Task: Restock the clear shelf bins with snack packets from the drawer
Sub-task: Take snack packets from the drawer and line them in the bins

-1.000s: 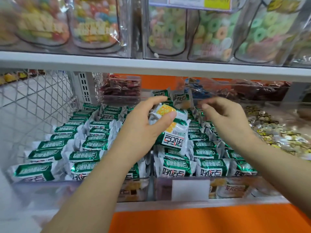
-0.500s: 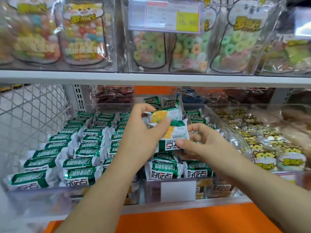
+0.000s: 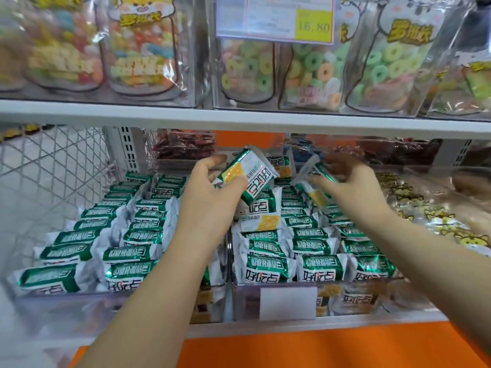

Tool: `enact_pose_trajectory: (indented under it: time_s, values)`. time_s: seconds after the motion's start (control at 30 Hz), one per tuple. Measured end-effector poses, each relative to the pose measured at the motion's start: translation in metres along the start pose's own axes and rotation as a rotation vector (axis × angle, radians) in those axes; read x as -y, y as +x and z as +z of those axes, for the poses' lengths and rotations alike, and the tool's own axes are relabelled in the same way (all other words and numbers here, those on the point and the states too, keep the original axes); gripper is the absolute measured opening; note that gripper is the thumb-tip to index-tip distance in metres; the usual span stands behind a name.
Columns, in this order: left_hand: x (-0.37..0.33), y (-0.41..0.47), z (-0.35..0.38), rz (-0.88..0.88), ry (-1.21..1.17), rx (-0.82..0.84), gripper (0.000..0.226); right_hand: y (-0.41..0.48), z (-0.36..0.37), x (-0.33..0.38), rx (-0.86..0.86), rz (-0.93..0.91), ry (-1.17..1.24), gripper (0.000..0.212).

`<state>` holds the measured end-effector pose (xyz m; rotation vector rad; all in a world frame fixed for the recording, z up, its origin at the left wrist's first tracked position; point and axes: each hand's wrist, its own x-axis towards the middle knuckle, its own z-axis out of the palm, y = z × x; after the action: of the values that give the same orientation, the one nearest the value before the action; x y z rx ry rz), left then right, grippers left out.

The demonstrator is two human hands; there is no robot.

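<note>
**Restocking, view from the head.** My left hand [image 3: 210, 205] grips a green-and-white foil snack packet [image 3: 248, 179] printed with a yellow cracker, thumb on its near face and fingers behind. The packet is held tilted above the far middle of the right clear plastic bin [image 3: 247, 301]. My right hand [image 3: 353, 187] pinches a second green-and-white packet [image 3: 312, 187], also tilted, over the right-hand rows of the same bin. Below both hands, matching packets stand in rows in this bin and in the left clear plastic bin [image 3: 79, 309] just beside it. A blank white label [image 3: 288, 302] sits on the right bin's front wall. Further right lie yellow-printed clear packets [image 3: 425, 216]. A white wire mesh [image 3: 53, 168] closes the left side. On the white shelf board [image 3: 186, 115] above stand clear pouches of ring-shaped sweets [image 3: 313, 70], behind a price tag [image 3: 275, 21] reading 16.80. An orange surface [image 3: 305, 349] runs along the near edge.
</note>
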<state>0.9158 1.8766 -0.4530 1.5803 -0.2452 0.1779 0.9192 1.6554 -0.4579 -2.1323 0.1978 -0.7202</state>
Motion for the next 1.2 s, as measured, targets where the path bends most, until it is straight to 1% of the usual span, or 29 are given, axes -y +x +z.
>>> enact_pose_trajectory:
  time_s: [0.07,0.13,0.17,0.2,0.27,0.3,0.37,0.43,0.5,0.53,0.6,0.7,0.77,0.87,0.93,0.97,1.0,1.03,1.1,1.13,1.17,1.2]
  values:
    - [0.001,0.001,-0.001,-0.022,0.006,0.018,0.026,0.018,0.012,0.004,0.006,-0.126,-0.088,0.037]
    - [0.002,0.002,-0.002,-0.016,0.008,0.020,0.017,0.034,0.025,0.008,0.044,-0.181,-0.200,0.036]
    - [0.004,0.003,-0.002,-0.010,0.008,0.016,0.016,0.040,0.031,0.009,0.078,-0.200,-0.278,0.035]
    - [0.005,0.004,-0.003,-0.006,0.009,0.010,0.016,0.046,0.037,0.007,0.115,-0.208,-0.340,0.034]
    - [0.008,0.006,-0.003,-0.001,0.014,-0.003,0.014,0.056,0.045,0.004,0.202,-0.189,-0.372,0.033]
    - [0.009,0.007,-0.004,0.001,0.014,-0.007,0.013,0.057,0.046,0.003,0.260,-0.169,-0.374,0.034]
    - [0.010,0.008,-0.004,0.013,0.018,-0.007,0.011,0.059,0.047,-0.002,0.333,-0.140,-0.460,0.042]
    - [0.011,0.009,-0.006,0.013,0.027,-0.002,0.011,0.058,0.045,-0.007,0.312,-0.082,-0.535,0.048]
    - [0.013,0.010,-0.007,-0.002,0.018,-0.004,0.010,0.057,0.046,-0.011,0.263,-0.038,-0.544,0.049]
    - [0.013,0.011,-0.008,-0.008,0.013,-0.009,0.010,0.056,0.047,-0.011,0.265,-0.031,-0.538,0.049]
    - [0.014,0.010,-0.009,-0.021,-0.010,-0.020,0.010,0.059,0.050,-0.008,0.256,-0.066,-0.544,0.045]
    - [0.014,0.010,-0.009,-0.026,-0.022,-0.025,0.010,0.062,0.057,0.000,0.185,-0.118,-0.527,0.034]
    - [0.014,0.011,-0.009,-0.020,-0.018,-0.025,0.010,0.062,0.063,-0.002,0.212,-0.114,-0.578,0.039]
    - [0.014,0.011,-0.008,0.003,-0.010,-0.021,0.012,0.061,0.064,-0.010,0.322,-0.135,-0.643,0.052]
    - [0.011,0.009,-0.007,0.022,0.004,-0.001,0.013,0.060,0.057,-0.012,0.385,-0.161,-0.719,0.055]
    - [0.010,0.008,-0.007,0.023,0.013,0.014,0.012,0.058,0.053,-0.012,0.388,-0.162,-0.717,0.056]
    - [0.009,0.007,-0.007,0.021,0.014,0.024,0.011,0.054,0.048,-0.010,0.360,-0.172,-0.665,0.057]
    - [0.008,0.006,-0.006,0.018,0.008,0.029,0.010,0.048,0.045,-0.008,0.298,-0.183,-0.545,0.056]
    - [0.007,0.006,-0.005,0.014,0.014,0.014,0.011,0.028,0.036,0.002,0.149,-0.229,-0.229,0.042]
    - [0.007,0.006,-0.005,0.015,0.030,0.004,0.013,0.014,0.032,0.012,0.120,-0.233,-0.079,0.034]
    - [0.007,0.006,-0.004,0.019,0.046,0.002,0.015,0.000,0.030,0.021,0.148,-0.218,0.053,0.031]
    - [0.007,0.006,-0.002,0.029,0.063,0.006,0.019,-0.012,0.028,0.030,0.218,-0.201,0.168,0.036]
